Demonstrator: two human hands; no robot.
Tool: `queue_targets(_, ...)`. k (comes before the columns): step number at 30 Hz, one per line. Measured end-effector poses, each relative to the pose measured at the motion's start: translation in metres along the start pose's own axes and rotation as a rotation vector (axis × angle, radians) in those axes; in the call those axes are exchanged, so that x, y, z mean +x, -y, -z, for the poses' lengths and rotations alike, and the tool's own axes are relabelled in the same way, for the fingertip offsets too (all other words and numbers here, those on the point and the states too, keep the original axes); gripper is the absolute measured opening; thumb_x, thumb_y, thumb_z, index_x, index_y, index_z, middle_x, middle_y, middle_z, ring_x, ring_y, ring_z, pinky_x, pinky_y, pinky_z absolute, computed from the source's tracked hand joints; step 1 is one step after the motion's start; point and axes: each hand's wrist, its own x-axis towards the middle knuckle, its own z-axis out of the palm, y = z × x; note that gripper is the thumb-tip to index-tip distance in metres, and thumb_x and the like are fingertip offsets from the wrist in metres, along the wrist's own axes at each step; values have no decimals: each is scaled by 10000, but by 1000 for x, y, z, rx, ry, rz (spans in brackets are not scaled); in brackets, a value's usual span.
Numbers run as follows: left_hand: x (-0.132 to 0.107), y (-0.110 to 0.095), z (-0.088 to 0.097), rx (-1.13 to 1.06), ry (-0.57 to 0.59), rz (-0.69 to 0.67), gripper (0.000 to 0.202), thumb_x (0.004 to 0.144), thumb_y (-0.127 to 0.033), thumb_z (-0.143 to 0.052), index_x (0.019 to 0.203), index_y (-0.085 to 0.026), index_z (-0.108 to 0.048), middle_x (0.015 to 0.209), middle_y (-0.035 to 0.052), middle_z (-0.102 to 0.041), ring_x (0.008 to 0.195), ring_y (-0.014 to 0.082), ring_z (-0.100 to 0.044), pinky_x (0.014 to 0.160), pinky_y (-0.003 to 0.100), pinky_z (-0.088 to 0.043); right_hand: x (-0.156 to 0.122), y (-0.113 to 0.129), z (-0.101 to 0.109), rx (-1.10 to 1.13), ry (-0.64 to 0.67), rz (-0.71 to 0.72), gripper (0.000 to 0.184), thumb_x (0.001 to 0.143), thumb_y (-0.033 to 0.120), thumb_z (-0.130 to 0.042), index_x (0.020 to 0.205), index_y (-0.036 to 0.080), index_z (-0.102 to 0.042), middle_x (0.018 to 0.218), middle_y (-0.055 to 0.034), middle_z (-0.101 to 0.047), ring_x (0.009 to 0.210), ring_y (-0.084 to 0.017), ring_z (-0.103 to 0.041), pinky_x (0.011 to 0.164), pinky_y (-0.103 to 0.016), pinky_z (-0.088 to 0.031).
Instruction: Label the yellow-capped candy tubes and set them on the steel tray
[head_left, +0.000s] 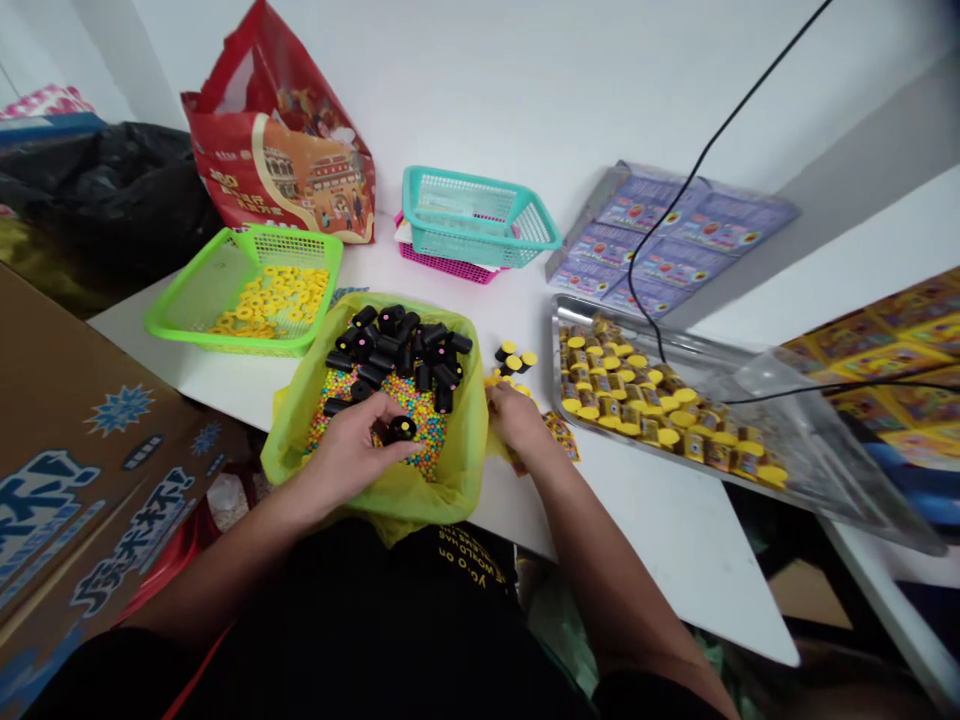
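Note:
My left hand (pixel 356 445) is over a basket lined with a yellow plastic bag (pixel 469 470), its fingers closed on a small black cylinder (pixel 403 428) with a yellow dot on its end. Under it lie tiny multicoloured balls (pixel 431 405) and a heap of similar black cylinders (pixel 386 350), some with pink dots. Just right of the basket, my right hand (pixel 516 415) is low at the table with its fingers bent together; whatever they pinch is hidden. Beside it are yellow caps (pixel 519 388), a few black cylinders with yellow tops (pixel 511 357) and printed wrappers (pixel 561 437).
A green basket (pixel 169 315) holds yellow rings (pixel 281 295). Behind stand a red bag (pixel 300 180) and stacked teal baskets (pixel 480 190). A metal tray (pixel 556 345) of yellow-capped pieces is at right, with a black cable (pixel 694 175) hanging over it. Cardboard boxes (pixel 90 450) flank the left.

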Motion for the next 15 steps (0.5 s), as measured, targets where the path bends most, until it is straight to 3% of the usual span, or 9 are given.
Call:
queue_targets(5,-1,4,-1,11,6,11,333,723,-438,-729,882,-182,-588,799,0,-623,696,129,-537,627,260,-414,0,-8,-1,49,-89,-10,179,882,240,-454,889,166,-618,986,-115,-645,795,-202,-600,703,-294,-418)
queue_targets(8,-1,7,-2,11,-6,17,324,724,-414,-736,897,-183,-588,847,9,-636,726,136,-552,653,273,-429,-6,-16,9,301,-346,-73,137,825,286,-512,779,187,-594,856,-80,-634,727,-192,-585,675,-304,-440)
queue_targets(11,-1,5,-3,-10,-22,-3,304,720,-379,-748,898,-185,-596,888,24,-651,783,153,-576,706,294,-450,-19,-7,31,734,-568,-179,173,776,375,-581,749,206,-560,653,-14,-567,535,-156,-523,538,-302,-433)
queue_targets(13,0,1,-5,-9,-36,-15,294,714,-361,-756,892,-184,-603,877,25,-653,796,159,-580,721,301,-453,-31,14,47,1070,-493,-160,214,759,422,-621,769,219,-553,606,17,-553,454,-132,-493,458,-281,-409)
queue_targets(15,0,-3,-7,0,-40,-19,282,714,-345,-757,891,-185,-607,856,20,-650,783,158,-578,704,295,-450,-42,42,59,1305,-217,-68,231,733,427,-656,789,221,-568,636,11,-601,433,-119,-491,407,-258,-384)
